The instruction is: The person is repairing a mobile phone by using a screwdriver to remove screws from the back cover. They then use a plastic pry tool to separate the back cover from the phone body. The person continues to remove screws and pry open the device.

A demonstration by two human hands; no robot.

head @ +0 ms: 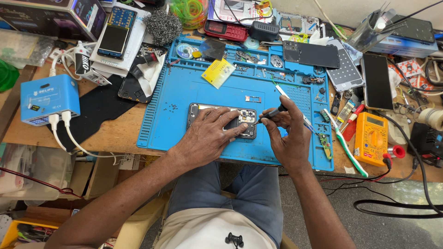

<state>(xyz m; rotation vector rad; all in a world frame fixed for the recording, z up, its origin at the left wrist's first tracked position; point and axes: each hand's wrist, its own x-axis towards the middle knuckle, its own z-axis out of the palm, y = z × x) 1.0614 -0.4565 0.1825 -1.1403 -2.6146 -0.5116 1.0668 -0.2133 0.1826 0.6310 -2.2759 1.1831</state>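
My wooden surface is crowded with repair clutter, and in the middle of it lies a blue silicone work mat with small trays along its top edge. On the mat, just in front of me, lies an opened smartphone with its back off and its black inner boards showing. My left hand lies flat across the phone, fingers spread and pressing it down onto the mat. My right hand is closed around a thin black screwdriver, whose tip touches the phone's right end near the camera section. A yellow card lies on the mat above the phone, and a small metal SIM tray sits between them. To the right, a green and white toothbrush lies half on the mat's edge, beside an orange multimeter with its red lead plugged in. A dark smartphone lies face up further back on the right. At the left stands a blue box-shaped unit with white cables running from it.
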